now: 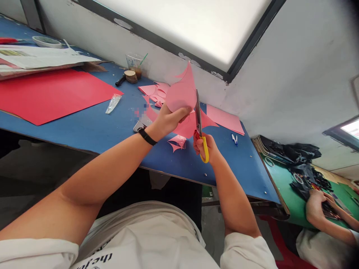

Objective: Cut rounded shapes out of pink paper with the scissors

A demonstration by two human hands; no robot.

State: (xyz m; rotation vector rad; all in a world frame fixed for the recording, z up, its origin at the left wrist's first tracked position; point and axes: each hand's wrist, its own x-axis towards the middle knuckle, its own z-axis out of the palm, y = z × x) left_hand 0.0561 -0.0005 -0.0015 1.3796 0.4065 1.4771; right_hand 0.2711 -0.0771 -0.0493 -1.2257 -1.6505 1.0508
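My left hand (pixel 171 118), with a black band on its wrist, pinches a piece of pink paper (pixel 181 91) raised above the table. Its outline is rounded with a pointed tip at the top. In my right hand (pixel 206 145) are scissors (pixel 199 116) with yellow handles, blades pointing up along the paper's right edge. Whether the blades are parted I cannot make out. Below my hands lie cut pink paper scraps (pixel 186 129), and a small scrap (pixel 177 142) sits nearer the table's front edge. Part of a phone-like object (pixel 138 126) shows beside my left wrist.
A red sheet (pixel 53 93) and newspapers (pixel 42 56) cover the left of the blue table (pixel 112 132). Behind are a plastic cup (pixel 136 63) and a pink sheet (pixel 226 118). Pens (pixel 234 139) lie to the right. Another person's hands (pixel 319 209) work at a green table.
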